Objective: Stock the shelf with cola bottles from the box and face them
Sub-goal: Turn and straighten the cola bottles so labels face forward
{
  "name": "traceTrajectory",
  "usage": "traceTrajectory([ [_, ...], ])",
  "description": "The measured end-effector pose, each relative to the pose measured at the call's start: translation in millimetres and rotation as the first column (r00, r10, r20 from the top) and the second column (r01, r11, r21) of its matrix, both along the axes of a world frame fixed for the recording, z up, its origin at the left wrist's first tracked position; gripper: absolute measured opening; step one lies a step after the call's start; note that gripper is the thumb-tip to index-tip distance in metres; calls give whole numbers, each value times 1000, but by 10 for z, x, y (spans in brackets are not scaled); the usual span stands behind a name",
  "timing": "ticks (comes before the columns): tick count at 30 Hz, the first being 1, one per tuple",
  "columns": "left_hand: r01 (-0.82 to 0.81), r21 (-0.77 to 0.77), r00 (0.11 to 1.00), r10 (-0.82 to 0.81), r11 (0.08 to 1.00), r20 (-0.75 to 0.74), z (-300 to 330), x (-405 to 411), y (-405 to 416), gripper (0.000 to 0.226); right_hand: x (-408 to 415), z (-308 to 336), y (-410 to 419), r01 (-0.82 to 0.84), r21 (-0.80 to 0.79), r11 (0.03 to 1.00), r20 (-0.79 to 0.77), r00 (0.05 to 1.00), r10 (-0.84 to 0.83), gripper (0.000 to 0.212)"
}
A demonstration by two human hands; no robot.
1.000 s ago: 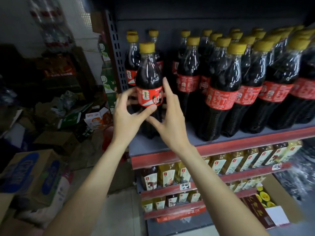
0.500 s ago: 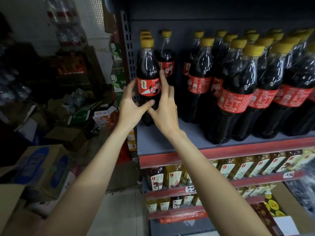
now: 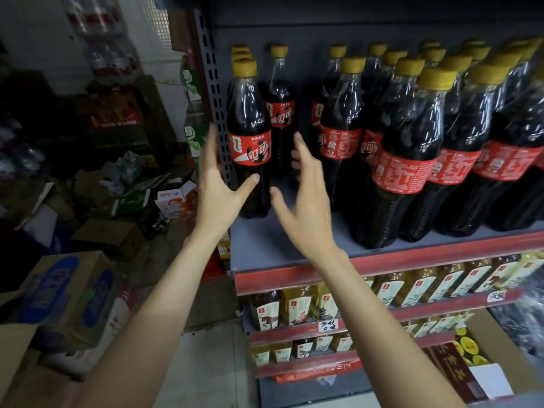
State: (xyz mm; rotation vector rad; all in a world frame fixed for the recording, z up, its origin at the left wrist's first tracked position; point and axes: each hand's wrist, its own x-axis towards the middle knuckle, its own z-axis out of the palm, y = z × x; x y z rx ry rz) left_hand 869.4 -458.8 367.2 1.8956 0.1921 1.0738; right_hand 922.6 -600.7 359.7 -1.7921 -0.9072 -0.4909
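Note:
A cola bottle (image 3: pixel 249 136) with a yellow cap and red label stands upright at the left end of the grey shelf (image 3: pixel 265 245), its label facing me. My left hand (image 3: pixel 216 184) is spread open just left of it, the thumb tip near its lower body. My right hand (image 3: pixel 306 201) is open to its right, fingers apart, clear of the bottle. Several more cola bottles (image 3: pixel 403 154) fill the shelf to the right and behind.
The shelf upright (image 3: pixel 213 92) runs just behind my left hand. Lower shelves hold yellow-labelled bottles (image 3: pixel 297 307). Cardboard boxes (image 3: pixel 67 295) and loose packaging lie on the floor at left. An open carton (image 3: pixel 477 357) sits at bottom right.
Both hands held the left-end bottle and pushed it back along the shelf. Now they have let go and spread apart on either side of it.

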Motion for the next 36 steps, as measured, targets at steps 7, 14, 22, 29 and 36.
traceTrajectory([
  [7, 277, 138, 952, -291, 951, 97, 253, 239, -840, 54, -14, -307, -298, 265, -19, 964, -48, 963, -266, 73],
  [14, 399, -345, 861, -476, 850, -177, 406, 749, -862, 61, 116, -200, -272, 222, -143, 965, -195, 949, -247, 89],
  [22, 310, -34, 926, -309, 950, -215, 169, 233, -684, 65, 441, 24, -145, 121, -148, 982, -233, 960, -154, 92],
  [29, -292, 278, 951, 246, 915, 186, 113, 29, -359, 68, 575, 146, 143, 78, -119, 990, -311, 944, -111, 95],
  [36, 36, 60, 991, -28, 998, -129, -71, 179, -51, 113, 730, 206, 388, 5, -31, 1000, -372, 928, -16, 108],
])
